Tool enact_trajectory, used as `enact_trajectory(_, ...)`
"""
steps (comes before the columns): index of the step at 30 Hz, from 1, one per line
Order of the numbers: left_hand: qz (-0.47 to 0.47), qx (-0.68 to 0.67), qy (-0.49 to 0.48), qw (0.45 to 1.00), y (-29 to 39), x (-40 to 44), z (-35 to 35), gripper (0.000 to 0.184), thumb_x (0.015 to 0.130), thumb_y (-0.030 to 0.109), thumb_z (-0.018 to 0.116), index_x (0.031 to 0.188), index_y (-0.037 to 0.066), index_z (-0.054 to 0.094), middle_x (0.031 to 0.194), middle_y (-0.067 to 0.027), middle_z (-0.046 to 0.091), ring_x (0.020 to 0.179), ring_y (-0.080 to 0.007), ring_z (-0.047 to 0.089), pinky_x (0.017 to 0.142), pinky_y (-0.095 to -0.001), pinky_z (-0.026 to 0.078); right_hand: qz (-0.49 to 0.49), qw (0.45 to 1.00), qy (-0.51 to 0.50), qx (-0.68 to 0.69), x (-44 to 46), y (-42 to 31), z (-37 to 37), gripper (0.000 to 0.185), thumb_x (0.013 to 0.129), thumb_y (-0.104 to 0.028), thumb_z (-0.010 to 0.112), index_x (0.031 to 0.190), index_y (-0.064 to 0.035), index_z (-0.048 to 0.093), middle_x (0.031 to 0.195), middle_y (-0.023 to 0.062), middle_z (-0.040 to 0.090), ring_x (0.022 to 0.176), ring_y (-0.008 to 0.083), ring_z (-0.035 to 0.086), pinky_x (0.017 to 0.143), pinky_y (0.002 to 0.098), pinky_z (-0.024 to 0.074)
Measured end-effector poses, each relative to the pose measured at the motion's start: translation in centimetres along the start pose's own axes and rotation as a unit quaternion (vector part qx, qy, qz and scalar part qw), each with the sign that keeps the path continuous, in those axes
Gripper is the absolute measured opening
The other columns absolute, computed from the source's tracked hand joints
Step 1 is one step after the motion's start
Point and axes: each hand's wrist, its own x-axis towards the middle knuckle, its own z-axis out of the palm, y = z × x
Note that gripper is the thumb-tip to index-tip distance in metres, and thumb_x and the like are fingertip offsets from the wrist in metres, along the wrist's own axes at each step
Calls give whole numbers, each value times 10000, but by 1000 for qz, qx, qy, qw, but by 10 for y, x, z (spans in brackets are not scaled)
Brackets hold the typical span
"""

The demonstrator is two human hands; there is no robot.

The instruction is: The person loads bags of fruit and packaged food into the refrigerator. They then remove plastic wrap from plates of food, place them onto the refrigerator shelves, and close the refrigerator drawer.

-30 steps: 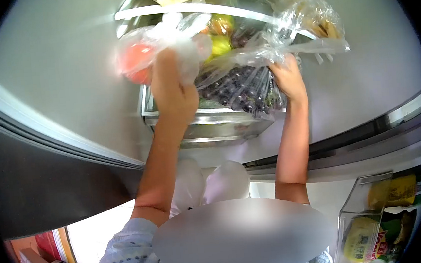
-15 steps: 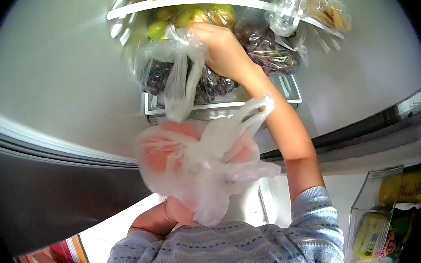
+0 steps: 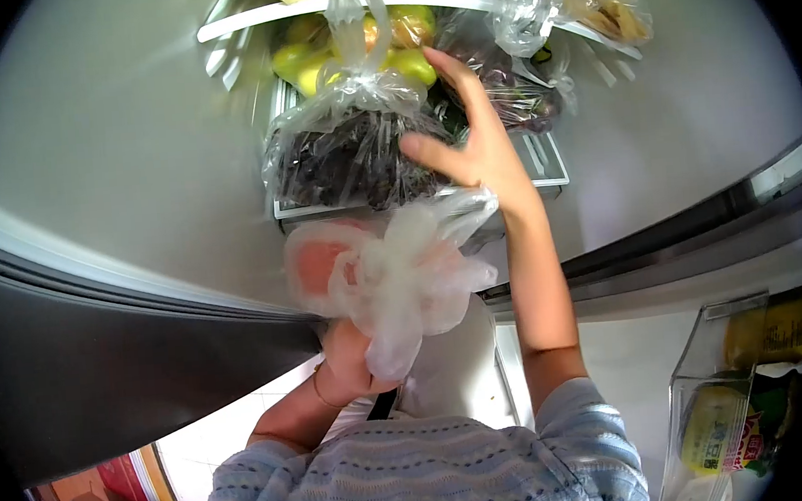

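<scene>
Right hand (image 3: pixel 482 152) splayed, left (image 3: pixel 345 357) perhaps curled

Bagged grapes (image 3: pixel 333 162) lie on the shelf (image 3: pixel 544 156) before other fruit (image 3: pixel 297 63).

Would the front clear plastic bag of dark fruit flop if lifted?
Probably: the front clear plastic bag of dark fruit looks thin and crinkled. It may feel heavy, looking full. Its gathered top might keep fruit inside.

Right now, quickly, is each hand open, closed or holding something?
Left hand: holding the whitish bag, grip partly hidden.
Right hand: open, holding nothing, near the bag of dark fruit.
</scene>
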Motion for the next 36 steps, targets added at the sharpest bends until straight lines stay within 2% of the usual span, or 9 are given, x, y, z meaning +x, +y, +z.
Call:
enact_trajectory(9, -16, -197, -57, 979, -10, -19, 11, 452, 677, 236, 605, 1090, 60, 551, 1109, -148, 540, 1024, -356, 508, 912, -413, 374, -51, 976, -21, -210, -16, -11, 44, 908, 508, -365, 804, 1249, -42, 390, 1292, 190, 351, 1162, 375, 351, 967, 446, 299)
enact_trajectory(12, -158, -254, -77, 951, -4, -18, 15, 439, 691, 232, 584, 1094, 59, 549, 1116, -159, 531, 1021, -371, 500, 906, -429, 372, -35, 976, 43, -209, -15, -4, 55, 882, 511, -349, 782, 1258, -94, 389, 1298, 161, 340, 1186, 345, 330, 944, 448, 281)
enact_trajectory(14, -36, -145, -60, 987, -5, -10, 17, 432, 697, 225, 568, 1094, 57, 546, 1116, -170, 526, 1003, -378, 500, 884, -435, 378, -33, 975, 59, -212, -19, -1, 68, 898, 504, -365, 785, 1263, -102, 383, 1300, 156, 339, 1183, 335, 331, 936, 451, 264)
enact_trajectory(25, 21, -87, 2, 996, 7, 22, -4, 423, 683, 166, 572, 1084, 36, 541, 1040, -172, 561, 935, -394, 528, 811, -414, 417, -66, 973, 129, -178, -55, 5, 16, 891, 535, -307, 803, 1269, -3, 400, 1331, 197, 356, 1241, 330, 339, 1030, 418, 259)
enact_trajectory(28, 12, -115, 199, 973, -1, 49, 9, 460, 715, 190, 569, 1136, 19, 492, 1011, -157, 568, 925, -345, 548, 807, -393, 421, 74, 919, 166, 350, -63, -7, -5, 636, 735, -274, 650, 1253, 5, 409, 1344, 193, 341, 1231, 318, 367, 1006, 434, 304)
enact_trajectory(30, -67, -222, 29, 972, 12, 85, -5, 444, 766, 172, 537, 1166, -1, 453, 968, -147, 560, 868, -283, 554, 782, -364, 429, 81, 824, 110, 550, -64, -27, -26, 824, 743, -415, 631, 1346, -11, 240, 1346, 189, 334, 1206, 321, 398, 966, 419, 364)
enact_trajectory(33, 56, -99, 50, 992, -8, 135, 22, 300, 808, 99, 488, 1079, -29, 495, 884, -129, 560, 797, -201, 543, 732, -315, 439, 57, 901, 85, 423, -69, -15, -38, 1000, 634, -405, 752, 1370, -32, 186, 1311, 139, 367, 1189, 268, 419, 970, 374, 357)
enact_trajectory(35, 119, -82, 39, 989, -27, 167, 40, 265, 814, 81, 484, 1051, -38, 507, 866, -122, 568, 788, -175, 541, 718, -303, 440, 118, 923, 89, 355, -68, 0, -50, 763, 692, -223, 731, 1305, -18, 325, 1216, 97, 470, 1102, 195, 482, 922, 319, 386)
enact_trajectory(36, 15, -202, 14, 979, -32, 179, 53, 288, 821, 86, 519, 1083, -34, 501, 918, -105, 575, 828, -158, 556, 727, -283, 462, 162, 929, 101, 319, -64, 5, -55, 655, 722, -176, 707, 1270, -14, 387, 1172, 85, 510, 1062, 170, 503, 900, 300, 399)
